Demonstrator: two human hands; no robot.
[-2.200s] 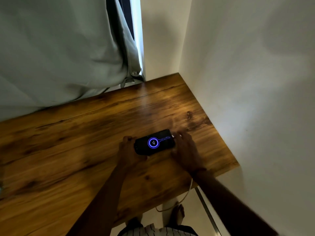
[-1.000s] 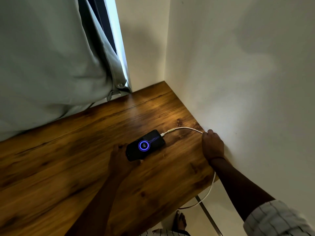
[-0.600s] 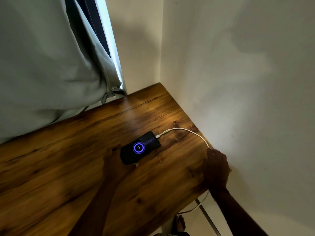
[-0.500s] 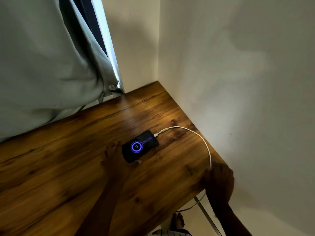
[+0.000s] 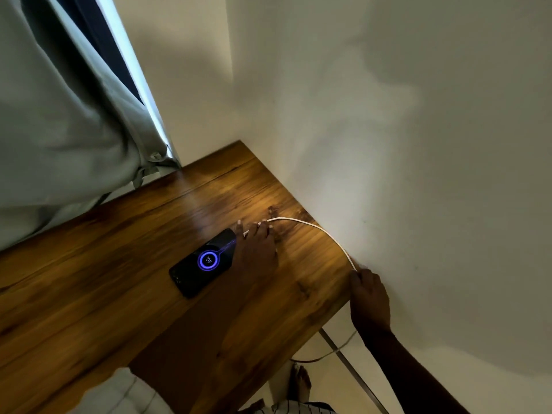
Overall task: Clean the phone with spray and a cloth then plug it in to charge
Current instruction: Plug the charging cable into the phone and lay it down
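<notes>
Indoors, wooden table [image 5: 119, 264] cornered by walls, left hand [image 5: 255, 252] flat on phone [image 5: 203, 262], right hand [image 5: 369, 297] pinching cable [image 5: 313, 228].

A wooden table [image 5: 119, 264] with dark grain fills the lower left, its far right corner pushed into the meeting of two pale walls. A black phone [image 5: 203, 264] lies flat on it, screen up and lit with a blue ring, near the table's right edge. A white cable [image 5: 313, 228] runs from the phone's far end, arcs across the wood toward the wall-side edge of the table, and drops over that edge. A hand [image 5: 255, 252] rests flat on the wood at the phone's far end, fingers spread.
</notes>
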